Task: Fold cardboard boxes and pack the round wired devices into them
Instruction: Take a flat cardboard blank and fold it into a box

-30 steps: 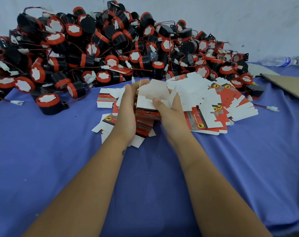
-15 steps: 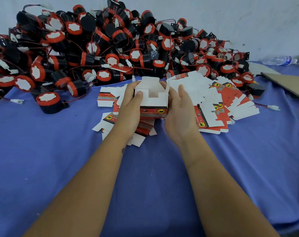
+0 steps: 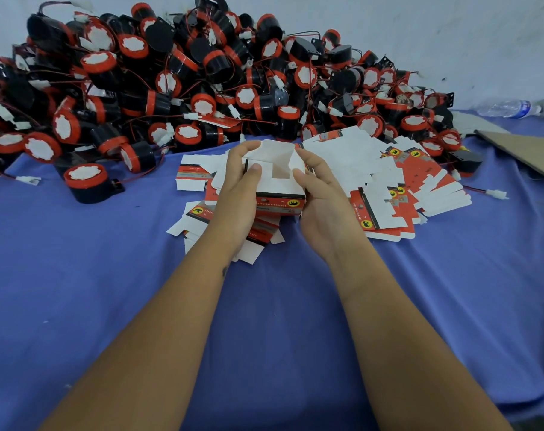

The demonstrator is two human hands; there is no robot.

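While both hands, left (image 3: pixel 238 194) and right (image 3: pixel 322 197), grasp the half-folded red-and-white cardboard box (image 3: pixel 278 185) (mouth up), the black-and-red round wired devices (image 3: pixel 183 79) lie heaped beyond it, toward the table's far edge, nearer the left.

Bare purple cloth (image 3: pixel 77 290) near and left, device heap (image 3: pixel 171 82) blocking the far side (wires trailing), flat cartons (image 3: pixel 404 188) right.

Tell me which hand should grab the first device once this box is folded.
Left, probably. The nearest loose device lies on the cloth on the left hand's side, while the right hand sits beside flat cartons and can hold the box.
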